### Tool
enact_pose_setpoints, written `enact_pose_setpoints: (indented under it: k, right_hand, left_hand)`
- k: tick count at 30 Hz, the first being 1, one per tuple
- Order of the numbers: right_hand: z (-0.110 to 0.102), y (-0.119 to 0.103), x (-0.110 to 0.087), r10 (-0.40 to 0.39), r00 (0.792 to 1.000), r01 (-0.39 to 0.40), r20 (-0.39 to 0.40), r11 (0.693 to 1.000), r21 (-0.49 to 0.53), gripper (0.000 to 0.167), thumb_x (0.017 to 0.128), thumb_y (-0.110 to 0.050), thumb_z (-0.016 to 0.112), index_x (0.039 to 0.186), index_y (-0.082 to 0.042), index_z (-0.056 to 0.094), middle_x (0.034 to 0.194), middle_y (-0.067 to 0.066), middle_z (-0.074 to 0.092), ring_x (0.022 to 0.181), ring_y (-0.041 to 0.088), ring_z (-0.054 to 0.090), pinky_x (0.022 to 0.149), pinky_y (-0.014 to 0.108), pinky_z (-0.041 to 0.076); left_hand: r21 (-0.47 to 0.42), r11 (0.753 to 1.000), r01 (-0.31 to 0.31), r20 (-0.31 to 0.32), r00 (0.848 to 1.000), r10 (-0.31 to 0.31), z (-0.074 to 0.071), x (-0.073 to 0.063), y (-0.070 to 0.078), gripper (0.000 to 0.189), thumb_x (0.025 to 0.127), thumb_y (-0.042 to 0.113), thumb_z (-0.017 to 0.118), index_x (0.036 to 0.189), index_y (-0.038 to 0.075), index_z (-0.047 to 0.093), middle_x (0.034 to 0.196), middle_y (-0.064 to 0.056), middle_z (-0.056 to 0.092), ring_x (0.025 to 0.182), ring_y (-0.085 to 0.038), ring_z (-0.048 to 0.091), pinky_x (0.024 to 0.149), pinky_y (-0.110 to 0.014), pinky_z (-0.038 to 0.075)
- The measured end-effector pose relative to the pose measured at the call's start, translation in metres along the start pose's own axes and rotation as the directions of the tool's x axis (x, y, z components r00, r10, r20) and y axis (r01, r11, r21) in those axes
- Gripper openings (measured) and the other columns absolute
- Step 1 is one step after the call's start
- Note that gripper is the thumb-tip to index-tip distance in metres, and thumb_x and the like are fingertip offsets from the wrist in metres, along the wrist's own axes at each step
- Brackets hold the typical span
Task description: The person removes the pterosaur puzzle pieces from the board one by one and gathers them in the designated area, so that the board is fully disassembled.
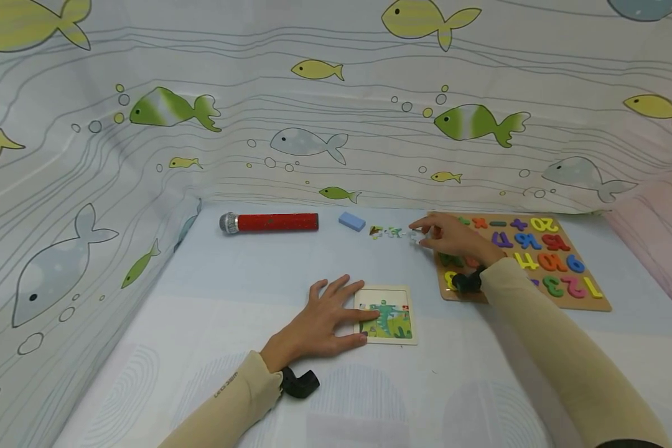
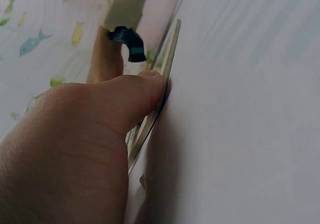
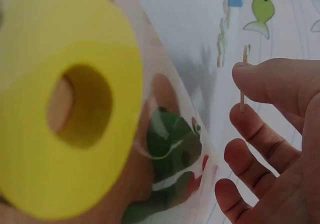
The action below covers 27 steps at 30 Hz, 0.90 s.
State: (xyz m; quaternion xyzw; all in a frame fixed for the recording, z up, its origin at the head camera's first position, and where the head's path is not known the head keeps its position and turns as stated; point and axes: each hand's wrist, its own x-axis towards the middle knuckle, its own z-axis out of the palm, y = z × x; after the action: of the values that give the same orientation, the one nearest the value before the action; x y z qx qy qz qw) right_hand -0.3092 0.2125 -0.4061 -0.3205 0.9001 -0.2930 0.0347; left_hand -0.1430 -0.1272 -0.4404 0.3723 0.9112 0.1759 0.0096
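My left hand (image 1: 320, 325) lies spread over the left side of a small picture puzzle in a pale wooden frame (image 1: 414, 311), its fingers extended across the green and blue picture. In the left wrist view, the thumb rests at the edge of the frame (image 2: 173, 44). Further away, my right hand (image 1: 453, 236) is beside several loose puzzle pieces (image 1: 392, 232). A thin wooden puzzle piece (image 3: 243, 91), seen edge-on in the right wrist view, is pinched between its thumb and index finger; the other fingers are bent loosely below.
A brown board with colourful numbers (image 1: 585, 303) lies under the right wrist, its yellow number (image 3: 131, 149) close in the right wrist view. A blue block (image 1: 351, 221) and a red microphone (image 1: 274, 222) lie at the back. Fish-patterned cloth (image 1: 369, 174) rises behind the table.
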Motion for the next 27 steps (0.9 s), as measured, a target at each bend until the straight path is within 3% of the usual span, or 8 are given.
enact_pose_setpoints:
  k: [9,16,27]
  right_hand:
    - [0.0,0.004,0.003,0.059,0.998,-0.059,0.011,0.998,0.006,0.04,0.093,-0.008,0.072,0.132,-0.002,0.065,0.113,0.02,0.066,0.086,0.023,0.062,0.078,0.037,0.05]
    - [0.002,0.005,0.006,0.107,0.994,-0.107,0.006,0.994,0.028,0.035,0.093,-0.012,0.072,0.125,-0.001,0.067,0.112,0.018,0.067,0.089,0.023,0.061,0.079,0.033,0.049]
    - [0.004,0.017,0.011,0.183,0.983,-0.185,0.026,0.979,0.091,0.037,0.093,-0.014,0.073,0.128,-0.004,0.069,0.115,0.017,0.066,0.085,0.021,0.055,0.074,0.031,0.046]
  left_hand:
    - [0.007,1.0,-0.006,-0.001,1.0,0.006,0.0,0.0,0.0,0.049,0.096,0.061,0.054,0.143,0.049,0.054,0.167,-0.004,0.032,0.158,-0.035,0.019,0.117,-0.068,0.016]
    - [0.015,1.0,-0.012,-0.013,1.0,0.012,0.001,0.0,0.0,0.049,0.096,0.061,0.053,0.144,0.049,0.054,0.167,-0.004,0.032,0.157,-0.036,0.02,0.116,-0.068,0.017]
    - [0.004,1.0,-0.015,-0.017,1.0,0.015,0.002,-0.001,0.0,0.048,0.096,0.061,0.053,0.143,0.05,0.054,0.167,-0.005,0.032,0.157,-0.035,0.02,0.116,-0.067,0.016]
